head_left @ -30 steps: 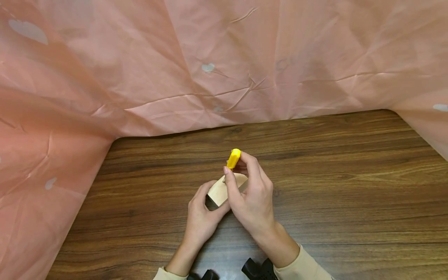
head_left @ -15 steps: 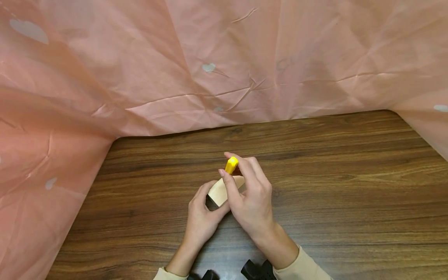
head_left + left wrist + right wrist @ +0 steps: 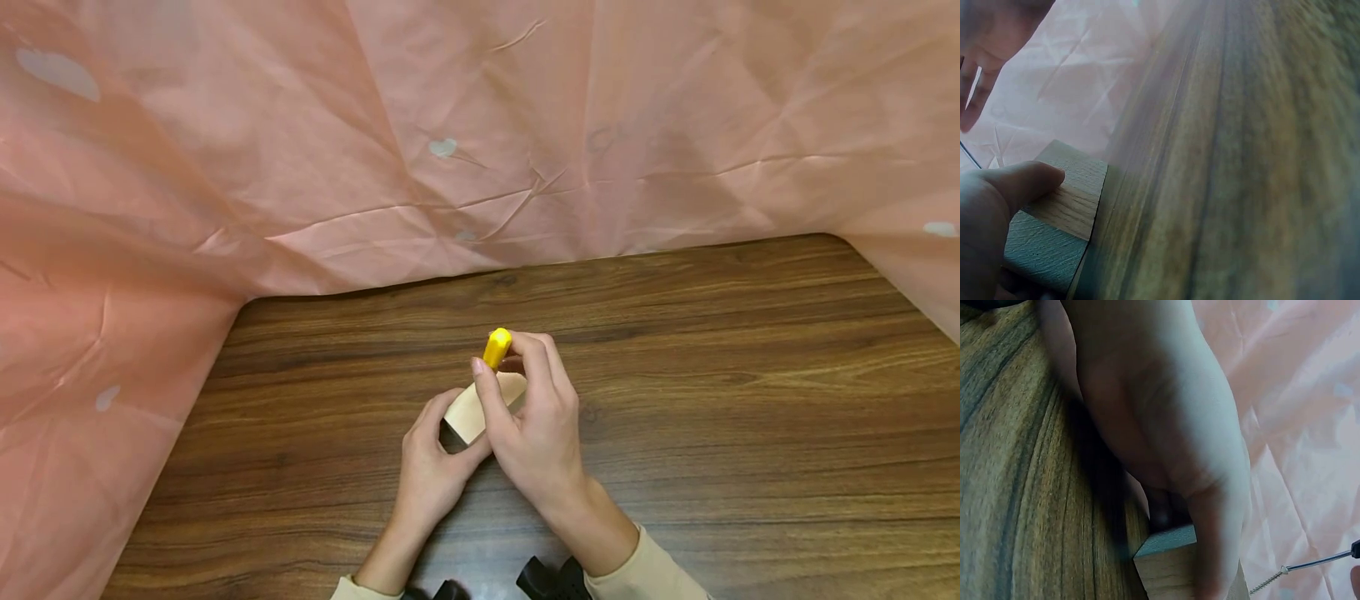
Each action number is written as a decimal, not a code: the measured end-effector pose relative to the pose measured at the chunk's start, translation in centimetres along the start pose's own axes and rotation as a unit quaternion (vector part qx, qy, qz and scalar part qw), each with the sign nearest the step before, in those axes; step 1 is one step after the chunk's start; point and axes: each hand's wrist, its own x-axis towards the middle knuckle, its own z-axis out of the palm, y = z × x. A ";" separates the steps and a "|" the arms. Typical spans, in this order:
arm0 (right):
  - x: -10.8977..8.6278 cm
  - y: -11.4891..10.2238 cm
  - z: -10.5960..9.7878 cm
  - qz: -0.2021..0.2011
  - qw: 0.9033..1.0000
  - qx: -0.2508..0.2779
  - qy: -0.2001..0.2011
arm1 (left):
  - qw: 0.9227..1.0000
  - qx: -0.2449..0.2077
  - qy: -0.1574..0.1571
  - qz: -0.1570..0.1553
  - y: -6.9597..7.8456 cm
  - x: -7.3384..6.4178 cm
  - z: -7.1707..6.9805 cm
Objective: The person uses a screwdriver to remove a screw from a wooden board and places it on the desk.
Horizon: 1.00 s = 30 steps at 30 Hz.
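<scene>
My left hand [image 3: 435,467] grips a wooden block [image 3: 467,414] with a pale top and darker sides, just above or on the table. In the left wrist view its thumb [image 3: 1029,181] lies across the block. My right hand [image 3: 536,425] pinches the yellow handle of a screwdriver [image 3: 497,346], tilted over the block's far part. The right wrist view shows the screwdriver's metal shaft [image 3: 1319,560] in line with a threaded screw [image 3: 1266,583], which meets the block's edge. Whether the screw is sunk into the wood is hidden.
The brown wood-grain table [image 3: 735,400] spreads around both hands. A pink sheet [image 3: 360,150] with pale hearts hangs along the back and sides. Black devices [image 3: 551,577] sit near both wrists at the bottom edge.
My right fingers have shifted around the screwdriver handle: the index finger reached past it half a second ago and is now drawn back. The handle dipped, then rose slightly. My left hand holds steady.
</scene>
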 end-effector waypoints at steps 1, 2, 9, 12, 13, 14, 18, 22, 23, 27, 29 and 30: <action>0.0 0.0 0.0 -0.006 1.000 -0.006 0.004 | 1.000 0.001 0.000 0.000 0.0 0.0 0.0; 0.0 0.1 0.0 -0.012 1.000 -0.011 0.007 | 1.000 0.003 -0.001 0.000 0.0 0.0 0.0; 0.1 0.0 -0.3 -0.017 1.000 -0.007 0.000 | 1.000 0.005 -0.001 0.003 0.0 0.1 0.0; 0.1 -0.2 -0.2 -0.002 1.000 0.001 -0.008 | 1.000 0.004 -0.001 0.002 0.0 0.1 0.0; 0.1 -0.2 -0.2 0.000 1.000 -0.001 -0.008 | 1.000 0.004 -0.001 0.001 0.0 0.0 0.0; 0.0 -0.2 -0.2 0.003 1.000 -0.001 -0.008 | 1.000 0.004 -0.001 0.001 0.0 0.0 0.0; 0.0 0.0 -0.1 -0.001 1.000 -0.014 0.000 | 1.000 0.006 0.002 0.001 0.0 -0.1 0.0; 0.0 0.1 -0.1 -0.016 1.000 -0.020 0.002 | 1.000 0.008 0.002 0.004 0.0 0.0 0.0; 0.0 0.1 -0.1 -0.018 1.000 -0.022 0.000 | 1.000 0.008 0.002 0.004 0.0 0.0 0.0; 0.0 0.0 -0.1 -0.019 0.999 -0.028 -0.005 | 1.000 0.005 -0.001 0.001 0.0 0.0 0.0; 0.1 0.0 -0.1 -0.015 1.000 -0.024 -0.006 | 1.000 0.006 -0.001 -0.002 0.0 0.0 0.0; 0.1 0.0 -0.1 -0.012 1.000 -0.019 -0.006 | 1.000 0.007 0.000 -0.004 0.0 0.0 0.0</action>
